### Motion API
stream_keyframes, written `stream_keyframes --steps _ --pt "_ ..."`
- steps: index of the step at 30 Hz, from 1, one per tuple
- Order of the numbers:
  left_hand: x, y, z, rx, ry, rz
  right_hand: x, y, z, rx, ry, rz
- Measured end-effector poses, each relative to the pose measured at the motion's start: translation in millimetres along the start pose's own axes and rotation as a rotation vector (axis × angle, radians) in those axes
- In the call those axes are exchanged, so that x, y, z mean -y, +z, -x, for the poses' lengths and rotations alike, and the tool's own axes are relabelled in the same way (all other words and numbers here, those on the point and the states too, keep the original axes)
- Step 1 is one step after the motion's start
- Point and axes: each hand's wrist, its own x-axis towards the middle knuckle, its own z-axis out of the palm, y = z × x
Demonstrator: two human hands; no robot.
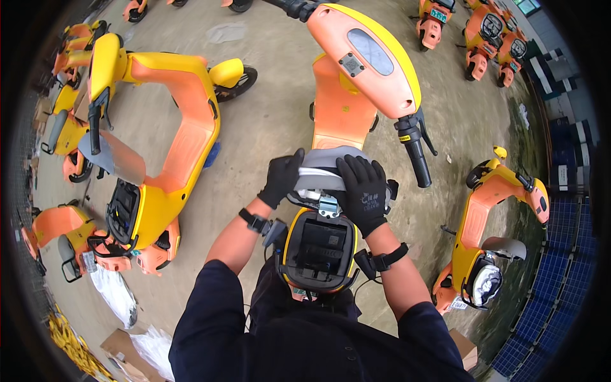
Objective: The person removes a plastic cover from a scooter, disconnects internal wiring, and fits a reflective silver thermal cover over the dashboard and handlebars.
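Observation:
Between my hands is the tilted-up grey seat (337,155) of an orange and yellow scooter (345,114). White material, which I cannot identify, shows along its near side. My left hand (280,179), in a black glove, grips the seat's left edge. Fingers bent over the right part of the seat, my gloved right hand (365,195) holds it too. A metal hinge (329,206) joins the seat to the open black storage compartment (320,245) close to my body. Inside the compartment is a dark block with a label. My fingertips behind the seat are partly hidden.
A second scooter (168,146) with its seat raised stands at left; another (477,223) stands at right, white wrapping in its compartment. Clear plastic bags (114,294) and cardboard (130,353) lie lower left. Blue crates (557,254) line the right side. More scooters stand farther back.

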Motion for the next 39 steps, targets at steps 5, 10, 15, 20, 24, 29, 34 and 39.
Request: stream_keyframes --steps 5,10,15,20,24,29,34,39 --pt "-10.5 -5.4 53.1 -0.1 0.152 -0.144 -4.5 -1.2 9.9 0.064 -0.096 0.083" --pt "-51.5 -8.4 87.7 0.035 0.744 -0.44 -13.2 -3.9 -18.5 0.012 0.036 -0.071" --pt "-87.0 4.6 53.0 0.025 0.913 -0.515 -31.9 -27.7 54.4 -0.191 0.111 -0.504" --pt "-115.9 50.7 46.0 0.436 0.942 -0.672 -68.9 -9.1 91.3 -0.008 0.491 -0.846" --pt "-123.8 56.6 66.4 0.529 0.92 -0.875 -67.5 -1.3 100.0 -0.143 0.447 -0.905" --pt "-132.9 73.9 61.4 0.491 0.913 -0.837 -62.3 20.2 93.5 -0.435 0.569 -0.589" --pt "-134.4 82.2 19.6 0.553 0.937 -1.076 -59.6 22.6 105.6 -0.441 0.626 -0.748" --pt "-121.3 97.2 22.1 0.474 0.954 -1.175 -60.5 29.4 89.0 -0.529 0.505 -0.817"
